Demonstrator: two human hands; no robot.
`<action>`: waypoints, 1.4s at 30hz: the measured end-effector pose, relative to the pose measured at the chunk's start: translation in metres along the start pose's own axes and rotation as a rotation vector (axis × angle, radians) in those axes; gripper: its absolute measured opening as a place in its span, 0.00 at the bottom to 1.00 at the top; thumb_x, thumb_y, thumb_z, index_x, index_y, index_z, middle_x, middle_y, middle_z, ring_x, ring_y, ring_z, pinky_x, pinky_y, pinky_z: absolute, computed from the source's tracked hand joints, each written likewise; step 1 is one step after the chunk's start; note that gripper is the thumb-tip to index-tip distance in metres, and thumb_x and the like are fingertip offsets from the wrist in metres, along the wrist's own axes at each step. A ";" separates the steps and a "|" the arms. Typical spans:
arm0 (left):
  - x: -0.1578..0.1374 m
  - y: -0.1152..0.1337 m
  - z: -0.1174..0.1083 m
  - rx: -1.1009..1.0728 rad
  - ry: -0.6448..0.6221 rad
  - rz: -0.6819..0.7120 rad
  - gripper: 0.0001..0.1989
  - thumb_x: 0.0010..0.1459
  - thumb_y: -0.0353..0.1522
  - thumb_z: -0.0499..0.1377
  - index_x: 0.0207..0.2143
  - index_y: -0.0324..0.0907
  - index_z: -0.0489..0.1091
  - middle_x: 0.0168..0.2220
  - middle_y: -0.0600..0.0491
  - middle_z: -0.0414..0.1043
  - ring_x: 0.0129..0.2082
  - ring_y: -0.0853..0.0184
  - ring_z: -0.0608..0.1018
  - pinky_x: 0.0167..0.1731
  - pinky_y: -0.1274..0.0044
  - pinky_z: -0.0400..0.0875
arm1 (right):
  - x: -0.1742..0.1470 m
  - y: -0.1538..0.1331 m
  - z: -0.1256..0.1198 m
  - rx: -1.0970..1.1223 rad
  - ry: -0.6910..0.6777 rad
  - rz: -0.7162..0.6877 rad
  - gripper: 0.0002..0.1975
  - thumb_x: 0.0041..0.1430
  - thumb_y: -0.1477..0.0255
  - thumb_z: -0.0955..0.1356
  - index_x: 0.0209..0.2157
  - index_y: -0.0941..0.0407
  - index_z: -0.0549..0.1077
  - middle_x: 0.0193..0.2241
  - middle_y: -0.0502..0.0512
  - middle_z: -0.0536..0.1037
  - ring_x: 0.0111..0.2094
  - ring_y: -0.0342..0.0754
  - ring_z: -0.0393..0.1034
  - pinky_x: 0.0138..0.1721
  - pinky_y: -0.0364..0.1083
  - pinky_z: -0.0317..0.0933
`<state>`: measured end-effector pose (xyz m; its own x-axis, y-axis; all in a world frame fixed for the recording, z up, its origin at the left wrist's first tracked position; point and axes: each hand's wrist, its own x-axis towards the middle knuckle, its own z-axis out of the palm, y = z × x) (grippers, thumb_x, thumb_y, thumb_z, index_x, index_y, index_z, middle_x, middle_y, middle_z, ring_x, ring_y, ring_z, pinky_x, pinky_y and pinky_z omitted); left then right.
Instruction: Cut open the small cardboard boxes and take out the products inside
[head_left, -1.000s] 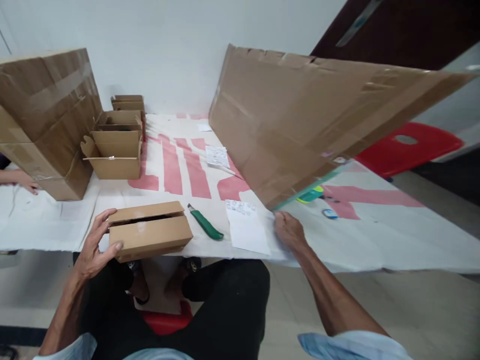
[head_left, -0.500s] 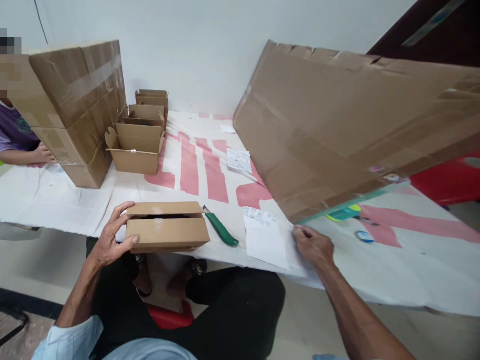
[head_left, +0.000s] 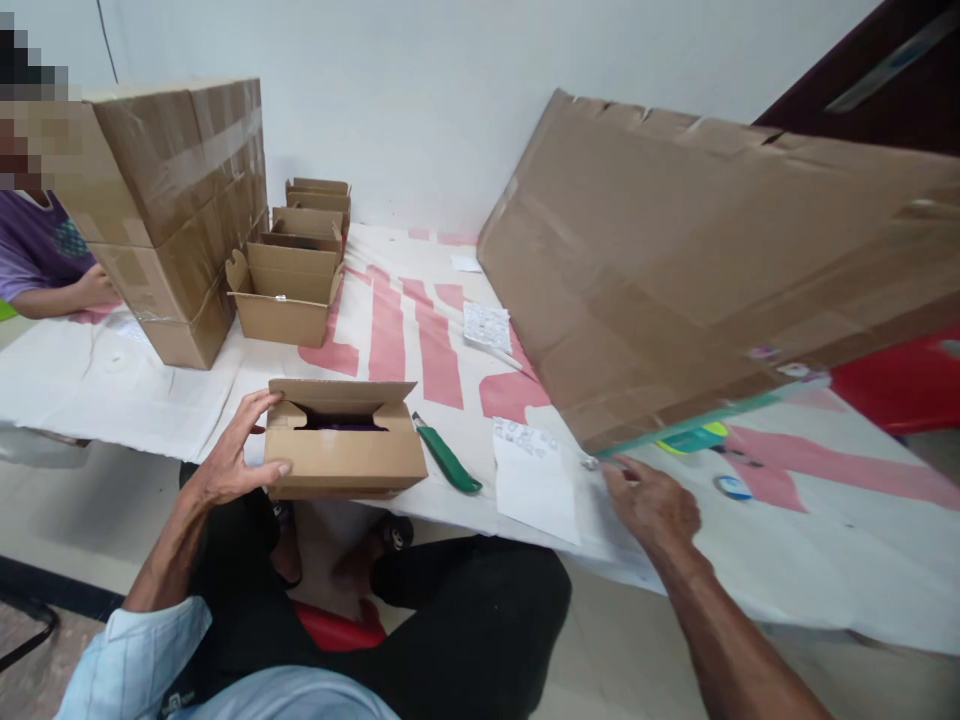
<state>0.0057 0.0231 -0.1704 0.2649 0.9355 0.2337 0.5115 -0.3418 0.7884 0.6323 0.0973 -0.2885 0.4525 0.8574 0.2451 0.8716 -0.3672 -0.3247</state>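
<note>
At the table's near edge, my left hand (head_left: 244, 455) grips the left end of a small cardboard box (head_left: 345, 462), thumb on the front and fingers behind. Its lid flap stands raised, and something dark purple shows through the gap. To its right lies a green utility knife (head_left: 448, 455), then a white paper sheet (head_left: 534, 485) with printed marks along its top. My right hand (head_left: 654, 505) rests just right of that sheet with its fingers curled. A small shiny whitish bit (head_left: 590, 463) is at its fingertips; what it is cannot be made out.
Several open cardboard boxes (head_left: 285, 318) stand in a row beside stacked taped cartons (head_left: 176, 225) at the left. A large cardboard sheet (head_left: 675, 260) leans across the right. A tape roll (head_left: 733, 487) lies below it. Another person's arm (head_left: 64, 295) rests at far left.
The box's lid flap has lifted and the gap has widened, showing the purple contents. My right hand has moved slightly right, and a small whitish bit now shows at its fingertips.
</note>
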 end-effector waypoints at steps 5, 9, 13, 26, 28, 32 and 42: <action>0.006 0.000 -0.004 -0.058 -0.042 -0.028 0.47 0.59 0.49 0.69 0.75 0.52 0.54 0.74 0.41 0.54 0.72 0.43 0.62 0.65 0.54 0.70 | -0.006 -0.028 -0.013 0.032 0.149 -0.047 0.17 0.60 0.62 0.64 0.35 0.55 0.82 0.35 0.68 0.79 0.44 0.65 0.73 0.41 0.57 0.64; 0.008 -0.002 -0.006 -0.092 -0.060 -0.032 0.52 0.56 0.51 0.71 0.76 0.52 0.52 0.73 0.40 0.54 0.72 0.41 0.62 0.66 0.51 0.68 | -0.010 -0.076 -0.031 0.114 0.234 -0.176 0.14 0.60 0.66 0.63 0.29 0.55 0.77 0.31 0.66 0.78 0.37 0.60 0.71 0.38 0.54 0.63; 0.009 -0.006 -0.007 -0.131 -0.089 -0.048 0.58 0.53 0.55 0.72 0.77 0.50 0.49 0.74 0.39 0.52 0.73 0.40 0.61 0.67 0.49 0.66 | -0.036 -0.155 -0.055 0.404 0.146 -0.491 0.16 0.66 0.65 0.62 0.40 0.55 0.80 0.39 0.63 0.81 0.37 0.55 0.74 0.41 0.52 0.69; 0.008 -0.015 -0.006 -0.216 -0.122 -0.045 0.65 0.49 0.57 0.75 0.79 0.50 0.45 0.77 0.37 0.45 0.76 0.37 0.56 0.67 0.50 0.67 | -0.123 -0.296 -0.074 0.561 -0.231 -1.227 0.20 0.67 0.54 0.73 0.56 0.46 0.79 0.47 0.61 0.82 0.48 0.65 0.76 0.48 0.64 0.72; 0.008 -0.019 -0.007 -0.246 -0.141 -0.041 0.66 0.48 0.60 0.74 0.79 0.51 0.45 0.78 0.38 0.43 0.76 0.36 0.54 0.67 0.49 0.65 | -0.135 -0.292 -0.080 0.508 -0.095 -1.245 0.13 0.70 0.60 0.72 0.53 0.46 0.80 0.44 0.61 0.81 0.46 0.62 0.76 0.46 0.61 0.71; 0.007 -0.025 -0.011 -0.329 -0.196 -0.003 0.58 0.54 0.67 0.62 0.79 0.53 0.48 0.79 0.42 0.40 0.76 0.35 0.53 0.68 0.49 0.64 | -0.168 -0.279 -0.095 0.445 0.230 -1.305 0.07 0.69 0.77 0.70 0.45 0.52 0.78 0.37 0.57 0.80 0.38 0.53 0.74 0.41 0.52 0.66; 0.004 -0.006 -0.008 -0.176 -0.205 -0.030 0.70 0.46 0.59 0.75 0.80 0.52 0.40 0.79 0.39 0.38 0.76 0.33 0.54 0.66 0.47 0.67 | -0.209 -0.251 -0.070 0.473 0.292 -1.306 0.14 0.65 0.83 0.71 0.50 0.57 0.78 0.39 0.59 0.82 0.39 0.51 0.74 0.41 0.50 0.68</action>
<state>-0.0030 0.0294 -0.1699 0.4209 0.9012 0.1033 0.3759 -0.2769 0.8843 0.3325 -0.0153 -0.1940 -0.5435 0.3554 0.7605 0.5691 0.8219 0.0226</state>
